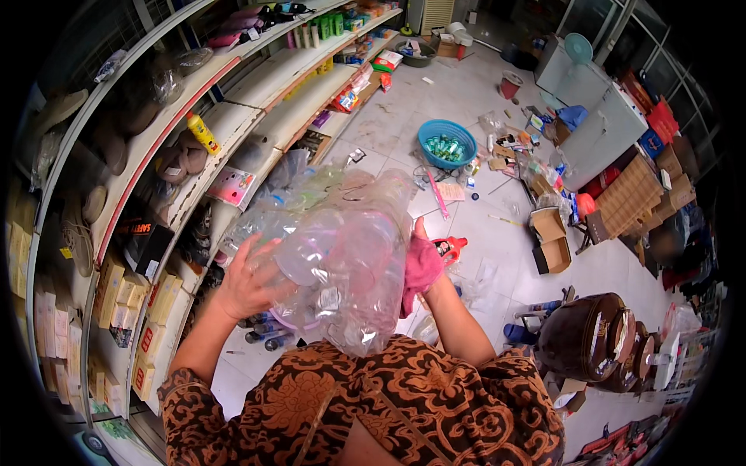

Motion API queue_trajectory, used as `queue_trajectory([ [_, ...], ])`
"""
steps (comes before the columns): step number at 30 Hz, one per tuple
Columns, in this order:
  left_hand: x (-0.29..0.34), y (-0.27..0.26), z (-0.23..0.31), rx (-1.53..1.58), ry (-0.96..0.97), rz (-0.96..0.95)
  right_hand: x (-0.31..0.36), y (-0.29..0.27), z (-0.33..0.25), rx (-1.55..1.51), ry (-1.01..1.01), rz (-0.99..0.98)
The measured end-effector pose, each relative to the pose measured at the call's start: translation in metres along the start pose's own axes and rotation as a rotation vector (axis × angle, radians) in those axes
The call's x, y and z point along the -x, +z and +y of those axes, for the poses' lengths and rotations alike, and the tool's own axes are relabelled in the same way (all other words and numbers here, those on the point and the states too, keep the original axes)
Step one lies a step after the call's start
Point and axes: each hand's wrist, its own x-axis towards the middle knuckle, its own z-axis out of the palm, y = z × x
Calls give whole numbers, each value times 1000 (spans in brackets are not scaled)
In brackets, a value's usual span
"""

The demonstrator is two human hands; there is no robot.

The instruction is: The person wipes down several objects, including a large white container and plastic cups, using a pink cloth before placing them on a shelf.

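A big bundle of clear plastic containers (342,241) is lifted between my two hands in front of my chest. Several see-through pieces, some tinted pink or green, crowd together in it, perhaps inside a clear bag; I cannot tell. My left hand (250,281) grips its left side with the fingers spread over the plastic, slightly blurred. On the other side my right hand (426,268) presses against the bundle, thumb up, with a crumpled pink cloth (422,273) held in it. Most of the right fingers are hidden by the cloth. Just beyond it, a red bottle (451,248) lies on the floor.
Shelves (233,116) with shoes, boxes and bottles run along the left. A blue basin (447,145) of green items sits on the tiles ahead. To the right are an open cardboard box (550,239), scattered litter, a white cabinet (602,136) and large brown jars (587,338).
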Motion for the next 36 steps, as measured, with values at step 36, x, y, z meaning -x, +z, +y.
queue_trajectory([
  [36,-4,117,9,1973,-1446,682,-31,-6,27,24,-502,-209],
])
